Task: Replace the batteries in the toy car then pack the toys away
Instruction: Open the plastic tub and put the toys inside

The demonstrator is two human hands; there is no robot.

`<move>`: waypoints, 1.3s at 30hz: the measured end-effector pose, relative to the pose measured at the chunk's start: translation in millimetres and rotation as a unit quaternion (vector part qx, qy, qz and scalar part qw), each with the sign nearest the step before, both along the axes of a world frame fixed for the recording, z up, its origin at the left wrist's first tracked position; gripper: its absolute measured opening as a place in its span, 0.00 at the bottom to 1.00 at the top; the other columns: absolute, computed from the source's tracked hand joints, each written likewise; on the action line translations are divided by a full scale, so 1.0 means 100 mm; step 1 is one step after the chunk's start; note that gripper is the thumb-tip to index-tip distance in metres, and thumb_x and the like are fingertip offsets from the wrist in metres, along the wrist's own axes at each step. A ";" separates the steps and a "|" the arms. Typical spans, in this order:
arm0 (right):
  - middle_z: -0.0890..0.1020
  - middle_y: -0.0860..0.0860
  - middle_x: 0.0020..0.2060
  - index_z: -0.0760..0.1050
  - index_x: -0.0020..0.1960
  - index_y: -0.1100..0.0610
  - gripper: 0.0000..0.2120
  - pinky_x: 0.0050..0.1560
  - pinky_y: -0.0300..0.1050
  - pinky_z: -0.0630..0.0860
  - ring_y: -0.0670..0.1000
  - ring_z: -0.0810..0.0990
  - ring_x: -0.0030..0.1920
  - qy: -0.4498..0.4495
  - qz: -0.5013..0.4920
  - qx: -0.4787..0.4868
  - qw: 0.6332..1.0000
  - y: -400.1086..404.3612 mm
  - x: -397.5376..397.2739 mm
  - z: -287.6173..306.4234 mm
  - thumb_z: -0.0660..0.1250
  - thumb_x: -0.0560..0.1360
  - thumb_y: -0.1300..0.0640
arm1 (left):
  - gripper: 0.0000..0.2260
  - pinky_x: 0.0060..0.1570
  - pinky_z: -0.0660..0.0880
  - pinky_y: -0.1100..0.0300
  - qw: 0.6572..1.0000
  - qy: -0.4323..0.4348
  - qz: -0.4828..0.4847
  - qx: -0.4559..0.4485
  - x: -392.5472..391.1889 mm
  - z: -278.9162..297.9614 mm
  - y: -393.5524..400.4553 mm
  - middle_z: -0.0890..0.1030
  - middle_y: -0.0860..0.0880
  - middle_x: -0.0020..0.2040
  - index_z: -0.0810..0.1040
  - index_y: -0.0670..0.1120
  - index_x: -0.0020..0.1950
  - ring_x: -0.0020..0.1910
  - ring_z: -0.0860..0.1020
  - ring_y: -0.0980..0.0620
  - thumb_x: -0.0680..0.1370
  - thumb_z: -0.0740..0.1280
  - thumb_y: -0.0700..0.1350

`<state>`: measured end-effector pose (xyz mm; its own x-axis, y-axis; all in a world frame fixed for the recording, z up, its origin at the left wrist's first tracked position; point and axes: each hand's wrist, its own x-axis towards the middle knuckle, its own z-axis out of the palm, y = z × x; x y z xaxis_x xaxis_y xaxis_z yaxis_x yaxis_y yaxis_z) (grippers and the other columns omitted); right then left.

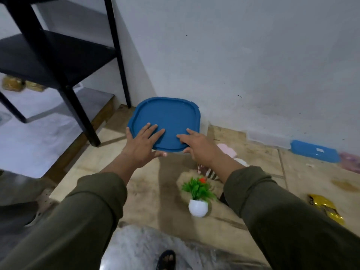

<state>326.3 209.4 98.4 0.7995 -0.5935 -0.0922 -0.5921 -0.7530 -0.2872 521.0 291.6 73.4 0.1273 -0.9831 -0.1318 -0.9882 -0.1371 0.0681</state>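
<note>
The single head-worn wide-angle view is looking forward and steeply down from above the person's own arms, facing a wall corner. It is sitting close behind the left hand (142,142) and right hand (196,145), with floor showing beneath and beside them, edges bending outward.

Tan tiled floor (148,193) bears a potted plant (198,197), gold wrapper (325,209) (crumpled), second blue-lidded box (313,151).

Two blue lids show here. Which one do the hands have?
The square blue lid by the black shelf leg: the left hand and right hand press on it. The oblong blue lid at right lies untouched.
</note>
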 end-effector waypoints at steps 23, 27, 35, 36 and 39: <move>0.78 0.55 0.49 0.70 0.53 0.55 0.09 0.60 0.54 0.63 0.57 0.75 0.52 0.076 0.033 0.061 0.995 1.74 0.10 -0.82 0.64 0.74 0.56 | 0.32 0.74 0.46 0.38 0.977 0.070 0.068 0.188 -0.07 -0.72 1.93 0.45 0.51 0.79 0.45 0.56 0.78 0.78 0.44 0.49 0.79 0.54 0.63; 0.77 0.55 0.52 0.71 0.54 0.54 0.10 0.62 0.54 0.64 0.58 0.74 0.57 0.111 0.018 0.060 0.992 1.72 0.18 -0.88 0.64 0.75 0.55 | 0.31 0.74 0.50 0.41 0.978 0.056 0.044 0.195 0.03 -0.81 1.84 0.47 0.49 0.79 0.45 0.55 0.78 0.78 0.46 0.49 0.80 0.56 0.59; 0.78 0.57 0.51 0.70 0.56 0.57 0.09 0.47 0.51 0.72 0.58 0.76 0.50 0.082 -0.044 0.074 0.993 1.54 0.09 -0.67 0.60 0.78 0.54 | 0.29 0.73 0.51 0.39 0.977 0.061 0.010 0.206 -0.01 -0.73 1.48 0.59 0.50 0.76 0.58 0.52 0.77 0.75 0.57 0.48 0.79 0.56 0.63; 0.78 0.57 0.53 0.70 0.57 0.57 0.10 0.48 0.51 0.73 0.58 0.76 0.51 0.071 -0.057 0.065 0.994 1.49 0.05 -0.61 0.60 0.78 0.54 | 0.28 0.73 0.51 0.38 0.979 0.067 0.007 0.195 -0.06 -0.70 1.40 0.60 0.49 0.76 0.59 0.51 0.76 0.75 0.58 0.48 0.79 0.55 0.62; 0.76 0.57 0.59 0.69 0.63 0.56 0.14 0.53 0.51 0.73 0.59 0.74 0.56 0.033 -0.096 0.034 0.994 1.32 -0.12 -0.45 0.60 0.78 0.55 | 0.27 0.73 0.52 0.40 0.982 0.093 -0.007 0.164 -0.27 -0.58 1.16 0.58 0.48 0.77 0.57 0.52 0.77 0.76 0.57 0.47 0.80 0.54 0.61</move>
<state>313.9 341.6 52.9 0.6634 -0.7249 -0.1858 -0.7418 -0.6044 -0.2906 493.7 407.6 15.8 0.0588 -0.8854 -0.4610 -0.9649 -0.1688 0.2012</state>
